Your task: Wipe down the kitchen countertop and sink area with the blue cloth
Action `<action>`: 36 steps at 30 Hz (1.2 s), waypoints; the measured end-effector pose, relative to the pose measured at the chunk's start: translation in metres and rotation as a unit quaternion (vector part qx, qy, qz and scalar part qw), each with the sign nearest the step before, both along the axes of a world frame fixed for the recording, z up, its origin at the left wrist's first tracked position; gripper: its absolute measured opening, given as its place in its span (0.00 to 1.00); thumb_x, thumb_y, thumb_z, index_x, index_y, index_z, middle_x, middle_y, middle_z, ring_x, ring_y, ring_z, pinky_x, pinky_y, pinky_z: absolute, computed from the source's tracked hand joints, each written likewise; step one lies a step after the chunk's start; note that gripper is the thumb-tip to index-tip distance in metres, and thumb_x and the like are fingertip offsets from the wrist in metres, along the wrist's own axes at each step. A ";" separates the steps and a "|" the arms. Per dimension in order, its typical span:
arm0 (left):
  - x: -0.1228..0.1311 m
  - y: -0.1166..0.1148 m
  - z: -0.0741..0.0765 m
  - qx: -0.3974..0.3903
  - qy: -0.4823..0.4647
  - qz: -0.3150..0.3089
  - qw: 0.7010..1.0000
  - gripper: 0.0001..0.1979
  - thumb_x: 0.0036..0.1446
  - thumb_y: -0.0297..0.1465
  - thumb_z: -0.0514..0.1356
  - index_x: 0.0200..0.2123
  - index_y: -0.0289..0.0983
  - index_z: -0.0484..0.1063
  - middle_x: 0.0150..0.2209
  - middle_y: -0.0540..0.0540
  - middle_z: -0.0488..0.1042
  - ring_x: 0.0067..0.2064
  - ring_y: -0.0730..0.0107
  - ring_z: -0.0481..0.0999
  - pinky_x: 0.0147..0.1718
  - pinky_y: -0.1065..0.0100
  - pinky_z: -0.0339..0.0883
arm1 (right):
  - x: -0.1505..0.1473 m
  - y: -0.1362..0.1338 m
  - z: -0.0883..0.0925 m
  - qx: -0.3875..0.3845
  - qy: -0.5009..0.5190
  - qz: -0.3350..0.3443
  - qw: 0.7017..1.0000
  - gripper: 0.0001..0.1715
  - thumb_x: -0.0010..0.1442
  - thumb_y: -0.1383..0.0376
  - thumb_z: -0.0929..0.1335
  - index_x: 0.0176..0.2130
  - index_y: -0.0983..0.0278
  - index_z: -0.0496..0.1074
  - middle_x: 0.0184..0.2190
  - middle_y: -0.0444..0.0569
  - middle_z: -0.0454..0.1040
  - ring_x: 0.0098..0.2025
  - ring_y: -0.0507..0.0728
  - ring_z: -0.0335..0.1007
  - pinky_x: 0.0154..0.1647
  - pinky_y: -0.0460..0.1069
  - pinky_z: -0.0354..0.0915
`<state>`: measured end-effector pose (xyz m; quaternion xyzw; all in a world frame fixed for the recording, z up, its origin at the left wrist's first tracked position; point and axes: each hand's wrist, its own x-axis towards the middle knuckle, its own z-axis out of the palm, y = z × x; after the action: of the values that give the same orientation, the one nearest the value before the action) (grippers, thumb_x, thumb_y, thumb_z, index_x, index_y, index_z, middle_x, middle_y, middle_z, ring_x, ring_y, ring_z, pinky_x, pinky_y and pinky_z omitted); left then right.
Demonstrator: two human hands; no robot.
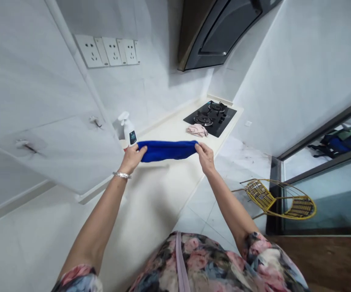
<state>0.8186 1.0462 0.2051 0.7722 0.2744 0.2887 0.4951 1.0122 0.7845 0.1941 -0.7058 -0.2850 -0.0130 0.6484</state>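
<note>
A blue cloth (169, 150) is stretched out lengthwise between my two hands, above the pale countertop (163, 198). My left hand (131, 158) pinches its left end, with the thumb on top. At the right end my right hand (205, 156) grips the cloth between thumb and fingers. Just behind my left hand stands a white spray bottle (129, 127), its lower part covered by the hand and cloth. Farther along the counter, a crumpled pink cloth (197, 130) lies against the edge of the black gas hob (213, 117).
A dark range hood (221, 36) juts out above the hob. Wall sockets (111, 51) are on the back wall. At the right, a yellow wicker chair (260, 195) stands on the tiled floor near a glass sliding door (327, 182).
</note>
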 end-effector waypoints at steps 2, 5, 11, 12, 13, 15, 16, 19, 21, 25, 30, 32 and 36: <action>-0.034 -0.019 -0.048 -0.062 0.081 -0.047 0.994 0.30 0.52 0.53 0.64 0.43 0.31 0.78 0.39 0.39 0.80 0.43 0.54 0.77 0.45 0.58 0.72 | -0.024 -0.020 -0.051 -0.083 0.035 -0.007 0.996 0.26 0.61 0.46 0.66 0.37 0.65 0.78 0.33 0.48 0.78 0.38 0.58 0.72 0.46 0.53 0.69; -0.090 -0.058 -0.126 -0.141 0.232 -0.053 0.961 0.32 0.44 0.54 0.66 0.43 0.33 0.77 0.41 0.37 0.80 0.45 0.50 0.78 0.43 0.59 0.71 | -0.069 -0.056 -0.129 -0.175 0.056 -0.012 0.983 0.22 0.58 0.47 0.66 0.31 0.62 0.77 0.31 0.50 0.78 0.37 0.59 0.73 0.45 0.55 0.71; -0.149 -0.104 -0.180 -0.232 0.270 -0.005 0.935 0.45 0.45 0.57 0.62 0.58 0.31 0.69 0.39 0.40 0.78 0.40 0.56 0.78 0.37 0.62 0.69 | -0.103 -0.099 -0.201 -0.204 -0.027 0.058 0.977 0.12 0.53 0.57 0.71 0.22 0.58 0.68 0.40 0.56 0.81 0.55 0.67 0.74 0.59 0.64 0.68; -0.153 -0.106 -0.176 -0.214 0.277 -0.014 0.936 0.44 0.46 0.57 0.62 0.58 0.32 0.70 0.35 0.43 0.77 0.37 0.57 0.77 0.35 0.62 0.68 | -0.102 -0.102 -0.204 -0.216 -0.046 0.083 0.972 0.11 0.53 0.59 0.71 0.23 0.58 0.69 0.42 0.57 0.81 0.56 0.67 0.74 0.60 0.64 0.68; -0.157 -0.107 -0.171 -0.187 0.290 -0.021 0.938 0.42 0.47 0.57 0.61 0.57 0.33 0.71 0.31 0.45 0.75 0.35 0.57 0.77 0.35 0.62 0.68 | -0.101 -0.104 -0.206 -0.230 -0.061 0.106 0.965 0.10 0.53 0.60 0.71 0.23 0.59 0.69 0.43 0.58 0.80 0.58 0.68 0.73 0.61 0.65 0.67; -0.167 -0.112 -0.160 -0.133 0.323 -0.037 0.936 0.39 0.49 0.56 0.60 0.56 0.33 0.72 0.29 0.47 0.74 0.34 0.57 0.76 0.36 0.60 0.68 | -0.101 -0.109 -0.209 -0.251 -0.086 0.138 0.954 0.08 0.53 0.61 0.71 0.25 0.60 0.71 0.48 0.59 0.79 0.62 0.69 0.69 0.62 0.65 0.66; -0.172 -0.116 -0.155 -0.112 0.332 -0.046 0.935 0.40 0.51 0.55 0.59 0.59 0.32 0.70 0.30 0.46 0.74 0.34 0.57 0.76 0.38 0.59 0.69 | -0.102 -0.111 -0.210 -0.254 -0.096 0.148 0.951 0.06 0.54 0.62 0.71 0.27 0.60 0.73 0.50 0.60 0.79 0.64 0.69 0.67 0.63 0.66 0.66; -0.187 -0.133 -0.150 -0.067 0.316 -0.087 0.942 0.46 0.56 0.52 0.60 0.71 0.34 0.55 0.41 0.41 0.78 0.44 0.53 0.78 0.46 0.57 0.70 | -0.107 -0.117 -0.210 -0.241 -0.105 0.166 0.951 0.07 0.59 0.60 0.69 0.32 0.60 0.75 0.53 0.60 0.77 0.65 0.67 0.67 0.64 0.66 0.65; -0.194 -0.144 -0.153 -0.029 0.297 -0.124 0.946 0.45 0.57 0.48 0.62 0.73 0.39 0.55 0.52 0.37 0.75 0.55 0.50 0.75 0.54 0.55 0.69 | -0.107 -0.120 -0.207 -0.230 -0.099 0.172 0.953 0.10 0.62 0.57 0.68 0.33 0.59 0.75 0.50 0.59 0.79 0.62 0.66 0.70 0.64 0.65 0.67; -0.192 -0.149 -0.159 0.033 0.301 -0.142 0.942 0.25 0.58 0.39 0.59 0.58 0.40 0.76 0.51 0.37 0.75 0.53 0.51 0.76 0.55 0.54 0.69 | -0.100 -0.113 -0.191 -0.251 -0.082 0.199 0.944 0.14 0.64 0.54 0.67 0.32 0.59 0.75 0.42 0.57 0.81 0.49 0.64 0.78 0.53 0.60 0.73; -0.156 -0.111 -0.137 0.108 0.213 -0.046 0.970 0.19 0.66 0.41 0.55 0.53 0.43 0.78 0.45 0.42 0.76 0.49 0.58 0.76 0.55 0.57 0.69 | -0.071 -0.067 -0.164 -0.255 -0.030 0.180 0.950 0.18 0.64 0.50 0.66 0.36 0.61 0.77 0.30 0.51 0.78 0.33 0.58 0.76 0.40 0.53 0.74; -0.135 -0.097 -0.130 0.159 0.172 0.095 0.968 0.21 0.67 0.41 0.54 0.56 0.40 0.76 0.53 0.38 0.74 0.59 0.54 0.72 0.62 0.53 0.65 | -0.056 -0.043 -0.160 -0.214 -0.014 0.099 0.972 0.23 0.65 0.49 0.64 0.46 0.63 0.76 0.39 0.54 0.79 0.38 0.58 0.77 0.39 0.53 0.75; -0.091 -0.104 -0.147 0.231 0.134 0.145 0.953 0.23 0.71 0.38 0.50 0.63 0.36 0.69 0.62 0.36 0.70 0.65 0.57 0.68 0.67 0.53 0.61 | -0.048 -0.017 -0.179 -0.183 -0.138 -0.025 0.973 0.31 0.70 0.54 0.60 0.64 0.68 0.64 0.58 0.65 0.71 0.57 0.63 0.72 0.54 0.62 0.74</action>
<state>0.7279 0.9425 0.0580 0.8488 0.3732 0.3067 0.2147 0.9637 0.7671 0.0155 -0.8108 -0.3520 -0.0742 0.4617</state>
